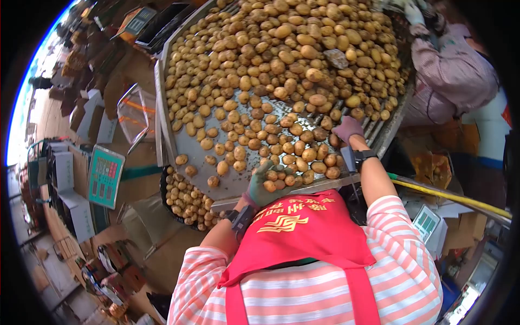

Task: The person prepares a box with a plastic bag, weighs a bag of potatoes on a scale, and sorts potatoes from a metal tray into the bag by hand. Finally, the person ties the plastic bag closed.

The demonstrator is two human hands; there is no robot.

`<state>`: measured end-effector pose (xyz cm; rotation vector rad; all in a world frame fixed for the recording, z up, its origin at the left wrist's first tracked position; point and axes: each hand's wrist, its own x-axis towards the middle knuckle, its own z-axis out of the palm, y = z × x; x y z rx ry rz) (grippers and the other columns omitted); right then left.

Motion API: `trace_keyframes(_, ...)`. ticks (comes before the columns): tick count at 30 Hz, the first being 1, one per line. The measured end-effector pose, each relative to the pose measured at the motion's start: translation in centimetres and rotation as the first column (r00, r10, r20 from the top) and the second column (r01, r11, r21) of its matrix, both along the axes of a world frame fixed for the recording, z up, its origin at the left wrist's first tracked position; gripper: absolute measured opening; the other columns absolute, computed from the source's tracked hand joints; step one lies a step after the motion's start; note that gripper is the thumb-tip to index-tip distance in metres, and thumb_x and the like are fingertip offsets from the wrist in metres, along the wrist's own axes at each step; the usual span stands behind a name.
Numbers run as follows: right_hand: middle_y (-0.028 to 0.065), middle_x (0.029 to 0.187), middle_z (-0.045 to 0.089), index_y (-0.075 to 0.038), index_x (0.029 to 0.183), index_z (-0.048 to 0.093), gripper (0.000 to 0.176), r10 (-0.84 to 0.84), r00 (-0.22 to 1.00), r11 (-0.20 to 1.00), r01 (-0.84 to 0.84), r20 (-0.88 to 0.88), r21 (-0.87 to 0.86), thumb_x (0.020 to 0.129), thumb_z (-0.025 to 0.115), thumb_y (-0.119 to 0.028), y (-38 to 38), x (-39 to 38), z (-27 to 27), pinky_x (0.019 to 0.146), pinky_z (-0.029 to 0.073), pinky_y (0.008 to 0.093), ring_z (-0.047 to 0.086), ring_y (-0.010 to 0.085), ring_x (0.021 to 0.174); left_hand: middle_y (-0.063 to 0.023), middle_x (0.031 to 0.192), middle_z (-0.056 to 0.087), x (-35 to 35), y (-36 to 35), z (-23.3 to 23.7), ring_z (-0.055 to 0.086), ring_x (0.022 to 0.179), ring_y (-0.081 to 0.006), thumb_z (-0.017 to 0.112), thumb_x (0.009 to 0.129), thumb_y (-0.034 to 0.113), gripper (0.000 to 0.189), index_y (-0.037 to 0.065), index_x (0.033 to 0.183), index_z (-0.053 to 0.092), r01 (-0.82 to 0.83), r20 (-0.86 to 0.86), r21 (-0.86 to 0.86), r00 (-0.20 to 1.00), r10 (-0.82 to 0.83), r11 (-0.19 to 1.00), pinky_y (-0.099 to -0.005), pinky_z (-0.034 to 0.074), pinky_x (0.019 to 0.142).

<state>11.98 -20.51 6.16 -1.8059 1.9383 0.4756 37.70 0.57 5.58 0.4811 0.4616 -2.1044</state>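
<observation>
A large heap of potatoes point(281, 59) covers a metal sorting table point(189, 154), thinner towards the near edge. My left hand point(264, 187), in a greenish glove, lies at the near edge with its fingers spread beside several small potatoes; whether it grips any is unclear. My right hand point(348, 129), in a purplish glove, reaches onto the slatted part at the right, against potatoes. Its fingers are partly hidden, and I cannot tell if it holds one. Dark bands sit on both wrists.
Below the table's left corner stands a container of potatoes point(187, 197). A green scale panel point(105, 177) and a metal-framed chair point(135, 116) are at the left. A co-worker's sleeve point(444, 70) is at the upper right. A yellow pole point(449, 197) slants at the right.
</observation>
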Motion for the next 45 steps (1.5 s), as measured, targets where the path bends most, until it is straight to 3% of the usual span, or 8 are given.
trace_keyframes(9,0.0195,0.111,0.057,0.000,0.110,0.052,0.053,0.202,0.978,0.971,-0.206,-0.042,-0.121,0.066,0.071,-0.023,4.1,3.5,-0.6,0.084,0.050,0.0419,0.058,0.0346,0.103,-0.0134,0.117,0.054,-0.1,0.4,-2.0,0.054,0.108,-0.0304,0.055,0.089,0.042,0.045,0.008,0.117,0.051,-0.050,-0.017,-0.030,0.999,0.049,0.998,-0.0547,0.042,0.095)
trace_keyframes(15,0.0128,0.086,0.064,-0.003,0.094,0.061,0.030,-0.159,0.588,0.986,0.141,0.793,0.093,0.068,0.071,-0.013,9.7,7.9,4.4,0.067,0.050,0.0337,0.064,0.0244,0.076,-0.0118,0.119,0.055,0.9,0.3,-1.0,0.055,0.108,-0.0293,0.049,0.089,0.050,0.055,0.010,0.128,0.048,0.017,-0.040,-0.098,0.999,-0.021,0.995,-0.0501,0.042,0.095)
trace_keyframes(19,0.0122,0.101,0.063,-0.006,0.113,0.057,0.043,0.674,0.593,0.731,-0.453,0.441,-0.510,0.073,0.070,-0.016,13.1,10.7,3.4,0.075,0.050,0.0326,0.063,0.0210,0.082,-0.0111,0.113,0.058,0.0,-0.2,-1.5,0.056,0.102,-0.0313,0.049,0.093,0.038,0.038,0.012,0.120,0.051,-0.009,0.007,-0.199,1.000,0.010,0.980,-0.0507,0.044,0.092)
trace_keyframes(24,0.0065,0.100,0.062,-0.008,0.127,0.052,0.044,-0.109,0.434,0.994,0.039,0.894,0.102,0.084,0.062,-0.012,13.3,12.3,5.4,0.065,0.049,0.0235,0.057,0.0063,0.079,-0.0101,0.104,0.061,2.6,-0.2,-1.6,0.060,0.094,-0.0254,0.054,0.089,0.044,0.039,0.007,0.100,0.058,-0.124,-0.200,-0.022,0.973,0.117,0.992,-0.0465,0.047,0.089)
trace_keyframes(33,0.0047,0.108,0.061,-0.002,0.120,0.055,0.033,-0.014,0.467,0.983,0.170,0.884,-0.074,0.088,0.058,-0.008,12.8,8.5,2.6,0.082,0.046,0.0245,0.055,0.0101,0.095,-0.0104,0.090,0.052,22.9,-5.3,2.8,0.051,0.061,-0.0071,0.061,0.080,0.036,0.032,0.007,0.092,0.057,-0.614,0.368,-0.249,0.655,0.660,0.749,-0.0130,0.045,0.049)
trace_keyframes(34,0.0052,0.107,0.061,-0.001,0.119,0.055,0.032,0.015,0.520,0.985,0.140,0.854,-0.102,0.087,0.059,-0.008,13.1,8.3,2.7,0.083,0.046,0.0251,0.056,0.0103,0.096,-0.0123,0.093,0.054,29.4,-5.4,0.0,0.053,0.059,-0.0106,0.058,0.081,0.034,0.028,0.007,0.091,0.057,-0.465,-0.026,-0.454,0.859,0.511,0.760,-0.0157,0.048,0.053)
trace_keyframes(42,0.0080,0.098,0.066,-0.002,0.111,0.061,0.032,0.062,0.605,0.973,0.140,0.794,-0.183,0.080,0.064,-0.008,14.5,7.2,2.0,0.077,0.049,0.0279,0.061,0.0123,0.085,-0.0139,0.121,0.052,34.4,-10.6,5.1,0.047,0.116,-0.0290,0.052,0.085,0.043,0.054,0.007,0.126,0.048,-0.760,0.757,-0.165,0.311,0.575,0.629,-0.0489,0.038,0.099)
trace_keyframes(45,0.0097,0.094,0.066,-0.003,0.109,0.061,0.029,0.026,0.623,0.973,0.164,0.782,-0.163,0.081,0.065,-0.010,14.8,6.5,1.1,0.075,0.049,0.0288,0.062,0.0137,0.082,-0.0139,0.117,0.052,27.4,-8.8,-1.4,0.051,0.109,-0.0271,0.060,0.086,0.026,0.038,0.009,0.120,0.052,-0.176,0.907,-0.419,-0.115,0.404,0.891,-0.0415,0.042,0.094)
